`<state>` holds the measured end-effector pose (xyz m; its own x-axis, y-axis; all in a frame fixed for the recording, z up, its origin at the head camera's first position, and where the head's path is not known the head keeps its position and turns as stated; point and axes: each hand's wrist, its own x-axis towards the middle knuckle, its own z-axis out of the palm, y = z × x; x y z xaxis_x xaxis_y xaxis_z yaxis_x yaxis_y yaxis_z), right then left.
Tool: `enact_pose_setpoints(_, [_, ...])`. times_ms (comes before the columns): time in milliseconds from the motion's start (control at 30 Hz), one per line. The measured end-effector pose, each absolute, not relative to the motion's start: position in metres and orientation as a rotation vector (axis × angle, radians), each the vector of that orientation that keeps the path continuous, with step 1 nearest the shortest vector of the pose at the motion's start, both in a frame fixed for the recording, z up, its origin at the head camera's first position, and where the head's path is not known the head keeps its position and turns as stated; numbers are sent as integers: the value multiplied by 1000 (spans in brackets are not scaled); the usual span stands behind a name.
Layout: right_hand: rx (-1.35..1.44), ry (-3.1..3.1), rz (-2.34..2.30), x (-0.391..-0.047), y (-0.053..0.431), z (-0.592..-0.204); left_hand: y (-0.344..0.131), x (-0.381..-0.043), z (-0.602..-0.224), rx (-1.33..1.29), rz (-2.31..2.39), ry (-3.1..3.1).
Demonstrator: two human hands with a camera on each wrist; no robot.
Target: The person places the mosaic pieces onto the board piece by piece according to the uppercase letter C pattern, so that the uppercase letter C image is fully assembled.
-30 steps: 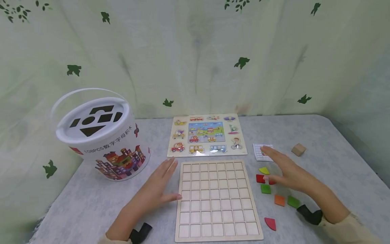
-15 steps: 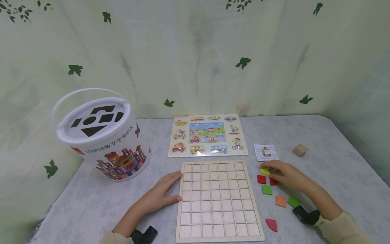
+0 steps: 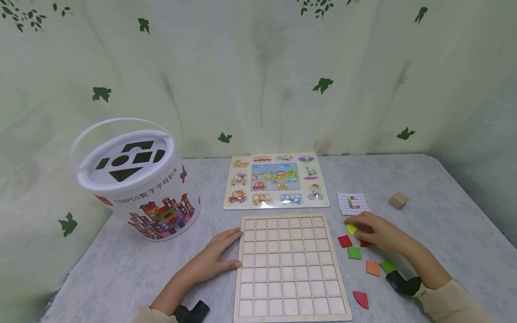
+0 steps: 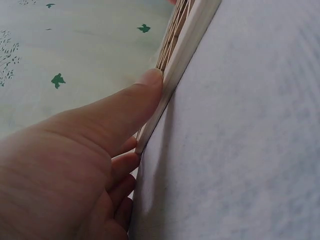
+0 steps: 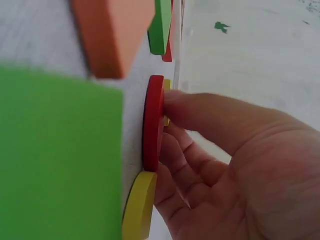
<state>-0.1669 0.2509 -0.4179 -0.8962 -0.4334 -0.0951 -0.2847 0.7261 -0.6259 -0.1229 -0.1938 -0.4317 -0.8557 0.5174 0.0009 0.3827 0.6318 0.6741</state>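
1. Head view: a narrow strip of worktop (image 3: 452,215) parts the gridded board (image 3: 286,258) from the red square (image 3: 345,241) at its right; wider room lies beyond the wooden cube (image 3: 398,200). The left hand (image 3: 214,256), fingers extended, touches the board's left edge. The right hand (image 3: 381,231) pinches the yellow piece (image 3: 352,229) near the card (image 3: 353,203).
2. Left wrist view: the thumb tip meets the board's edge.
3. Right wrist view: the thumb tip overlaps a red piece (image 5: 153,125).
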Motion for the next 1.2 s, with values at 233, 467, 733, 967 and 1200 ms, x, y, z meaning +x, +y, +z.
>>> enact_pose_setpoints(233, [-611, 2743, -880, -169, 250, -418, -193, -123, -434, 725, 1036, 2668])
enact_pose_setpoints(467, [-590, 2773, -884, -169, 238, -406, -193, -122, -434, 729, 1024, 2675])
enact_pose_setpoints(733, [-914, 2819, -1062, -167, 193, -381, -193, -122, -433, 744, 1013, 2684])
enact_pose_setpoints(967, [-1080, 2775, -1240, -168, 139, -370, -193, -123, -432, 750, 1012, 2688])
enact_pose_setpoints(1200, [-1148, 2671, -1286, -173, 99, -388, -193, -123, -435, 732, 993, 2691])
